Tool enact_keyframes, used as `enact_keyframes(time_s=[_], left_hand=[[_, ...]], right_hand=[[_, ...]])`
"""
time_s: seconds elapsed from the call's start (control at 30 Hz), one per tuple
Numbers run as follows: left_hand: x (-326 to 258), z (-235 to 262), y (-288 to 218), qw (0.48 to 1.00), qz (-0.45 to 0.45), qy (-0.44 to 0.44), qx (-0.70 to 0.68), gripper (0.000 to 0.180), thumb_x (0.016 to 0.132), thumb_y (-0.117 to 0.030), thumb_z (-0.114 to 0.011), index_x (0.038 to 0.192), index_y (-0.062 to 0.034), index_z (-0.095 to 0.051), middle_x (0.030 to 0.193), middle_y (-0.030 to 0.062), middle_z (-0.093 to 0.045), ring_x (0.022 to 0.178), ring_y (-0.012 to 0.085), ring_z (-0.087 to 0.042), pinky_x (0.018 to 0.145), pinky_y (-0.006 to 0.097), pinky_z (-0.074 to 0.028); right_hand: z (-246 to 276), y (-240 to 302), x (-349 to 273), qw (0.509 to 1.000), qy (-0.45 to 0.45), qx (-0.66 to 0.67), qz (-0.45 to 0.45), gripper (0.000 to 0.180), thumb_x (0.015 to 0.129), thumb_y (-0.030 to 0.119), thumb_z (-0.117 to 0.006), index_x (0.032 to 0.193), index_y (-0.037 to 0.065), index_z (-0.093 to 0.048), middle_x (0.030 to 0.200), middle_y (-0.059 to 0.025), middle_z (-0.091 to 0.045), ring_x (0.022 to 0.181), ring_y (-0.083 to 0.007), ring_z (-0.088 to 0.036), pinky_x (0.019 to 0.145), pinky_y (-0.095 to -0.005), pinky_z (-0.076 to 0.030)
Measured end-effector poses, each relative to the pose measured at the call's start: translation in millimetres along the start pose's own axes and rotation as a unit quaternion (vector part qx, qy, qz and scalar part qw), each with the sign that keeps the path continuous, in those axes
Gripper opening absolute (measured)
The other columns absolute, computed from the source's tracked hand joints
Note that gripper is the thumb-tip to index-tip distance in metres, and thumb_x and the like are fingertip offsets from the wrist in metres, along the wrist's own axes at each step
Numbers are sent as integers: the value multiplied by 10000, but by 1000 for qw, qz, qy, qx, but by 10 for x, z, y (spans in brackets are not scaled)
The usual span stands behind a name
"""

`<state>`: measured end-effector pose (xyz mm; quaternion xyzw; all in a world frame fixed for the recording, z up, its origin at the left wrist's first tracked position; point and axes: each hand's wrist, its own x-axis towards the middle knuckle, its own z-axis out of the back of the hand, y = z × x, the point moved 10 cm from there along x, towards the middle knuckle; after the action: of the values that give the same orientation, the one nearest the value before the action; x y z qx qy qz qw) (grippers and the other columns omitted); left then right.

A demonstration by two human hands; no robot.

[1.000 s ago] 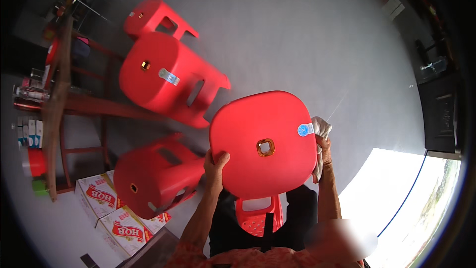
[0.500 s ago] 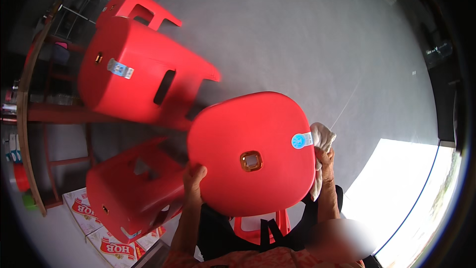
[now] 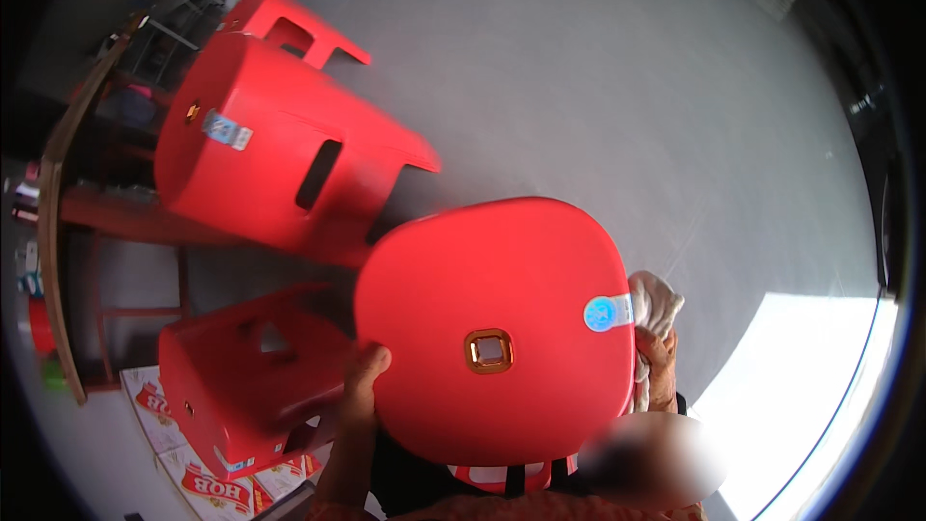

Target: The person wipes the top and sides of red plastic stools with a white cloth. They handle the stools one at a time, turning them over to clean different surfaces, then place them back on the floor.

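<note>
Right in front of me is a red plastic stool (image 3: pixel 482 270), its seat facing up toward me. A gold-rimmed square hole (image 3: pixel 489 351) marks the seat, and a blue and silver sticker (image 3: pixel 608 313) lies near its right edge. My left hand (image 3: pixel 369 371) grips the left edge, thumb on top and fingers hidden below. At the right edge, my right hand (image 3: pixel 658 355) is closed on a pale cloth (image 3: pixel 654 301) pressed against the stool's side. Part of that hand is hidden behind the rim.
Several more red stools stand at left: a large one (image 3: pixel 280 135), one behind it (image 3: pixel 289 24), and one nearer (image 3: pixel 256 367) by white and red cartons (image 3: pixel 207 478). A wooden-edged table (image 3: pixel 53 232) runs along the far left. Bright light falls on the floor (image 3: pixel 781 396) at right.
The held stool sits a little lower in view and looks slightly larger, with both hands still at its edges. The cloth and right hand have shifted right and down.
</note>
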<state>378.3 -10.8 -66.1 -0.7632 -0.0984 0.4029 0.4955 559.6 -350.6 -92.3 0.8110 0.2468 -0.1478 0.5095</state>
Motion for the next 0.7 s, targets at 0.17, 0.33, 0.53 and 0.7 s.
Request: enact_keyframes(time_s=[0.17, 0.33, 0.53, 0.7], left_hand=[[43, -6, 12, 999, 16, 21, -41, 262, 903, -144, -614, 1142, -38, -593, 999, 29, -629, 872, 112, -599, 762, 267, -465], [-165, -27, -20, 997, 24, 3, -70, 274, 919, -192, -621, 1141, -33, -607, 1033, 42, -646, 903, 121, -620, 762, 267, -483], [-173, 82, 174, 998, -5, 33, -60, 256, 905, -235, -660, 1070, -40, -647, 991, 31, -665, 887, 113, -632, 779, 256, -493], [-103, 13, 333, 996, 27, 42, -72, 314, 864, -274, -711, 1072, -46, -654, 1016, 38, -668, 904, 116, -636, 791, 259, -499]], right_hand=[[-4, 17, -66, 1000, -4, 19, 12, 533, 763, 132, -609, 1270, 4, -504, 1079, -96, -624, 974, -213, -617, 892, -346, -480], [-139, 52, -81, 999, 39, 25, -6, 506, 752, 111, -584, 1243, 6, -521, 1067, -113, -625, 958, -233, -624, 884, -364, -494], [21, -154, 1, 996, 84, 9, -7, 405, 789, 97, -550, 1181, -1, -550, 1018, -111, -636, 887, -222, -636, 803, -354, -522], [226, -271, 144, 998, 57, 1, 0, 341, 805, 98, -539, 1125, -15, -563, 956, -103, -642, 837, -207, -637, 752, -336, -524]])
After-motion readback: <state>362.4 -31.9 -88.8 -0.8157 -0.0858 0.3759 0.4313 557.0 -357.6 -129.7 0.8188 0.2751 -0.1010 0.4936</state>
